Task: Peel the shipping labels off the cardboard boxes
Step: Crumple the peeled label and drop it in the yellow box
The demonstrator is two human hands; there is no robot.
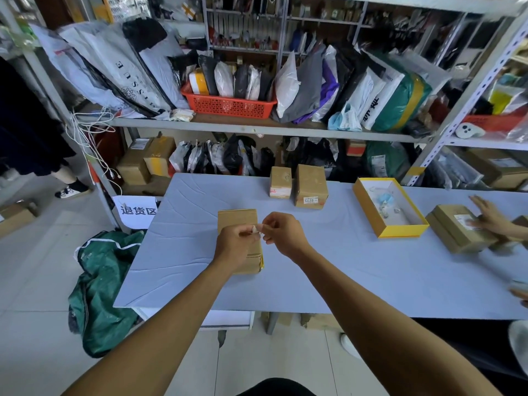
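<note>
We stand at a table [183, 252] covered in pale blue-grey sheeting, and we place everything else from the cardboard box [238, 221] that lies near its middle. Beyond that box, at the table's far edge, two smaller cardboard boxes [300, 185] stand upright side by side, each with a small label low on its near face. To the right of the middle box sits an open yellow box [390, 231] with a white inside and a few small items in it. Further right again, another person's hand [488, 214] rests on a flat brown box [457, 230] that carries a white label on top. To the left of the middle box, off the table's edge, a green sack [103, 284] slumps on the floor, with a white sign [137, 210] bearing Chinese characters behind it. Behind the table, shelves hold a red basket [228, 105] of mail bags and many more parcels.

Nothing lies between us and the middle box except our own forearms, and our left hand [234, 247] covers its near half. Our right hand [281, 231] hovers just off the box's right edge. Both hands pinch a small crumpled scrap of white label [255, 230] between fingertips, held just above the box's top, near its right side. The scrap is too small and blurred to tell whether it still sticks to the cardboard.
</note>
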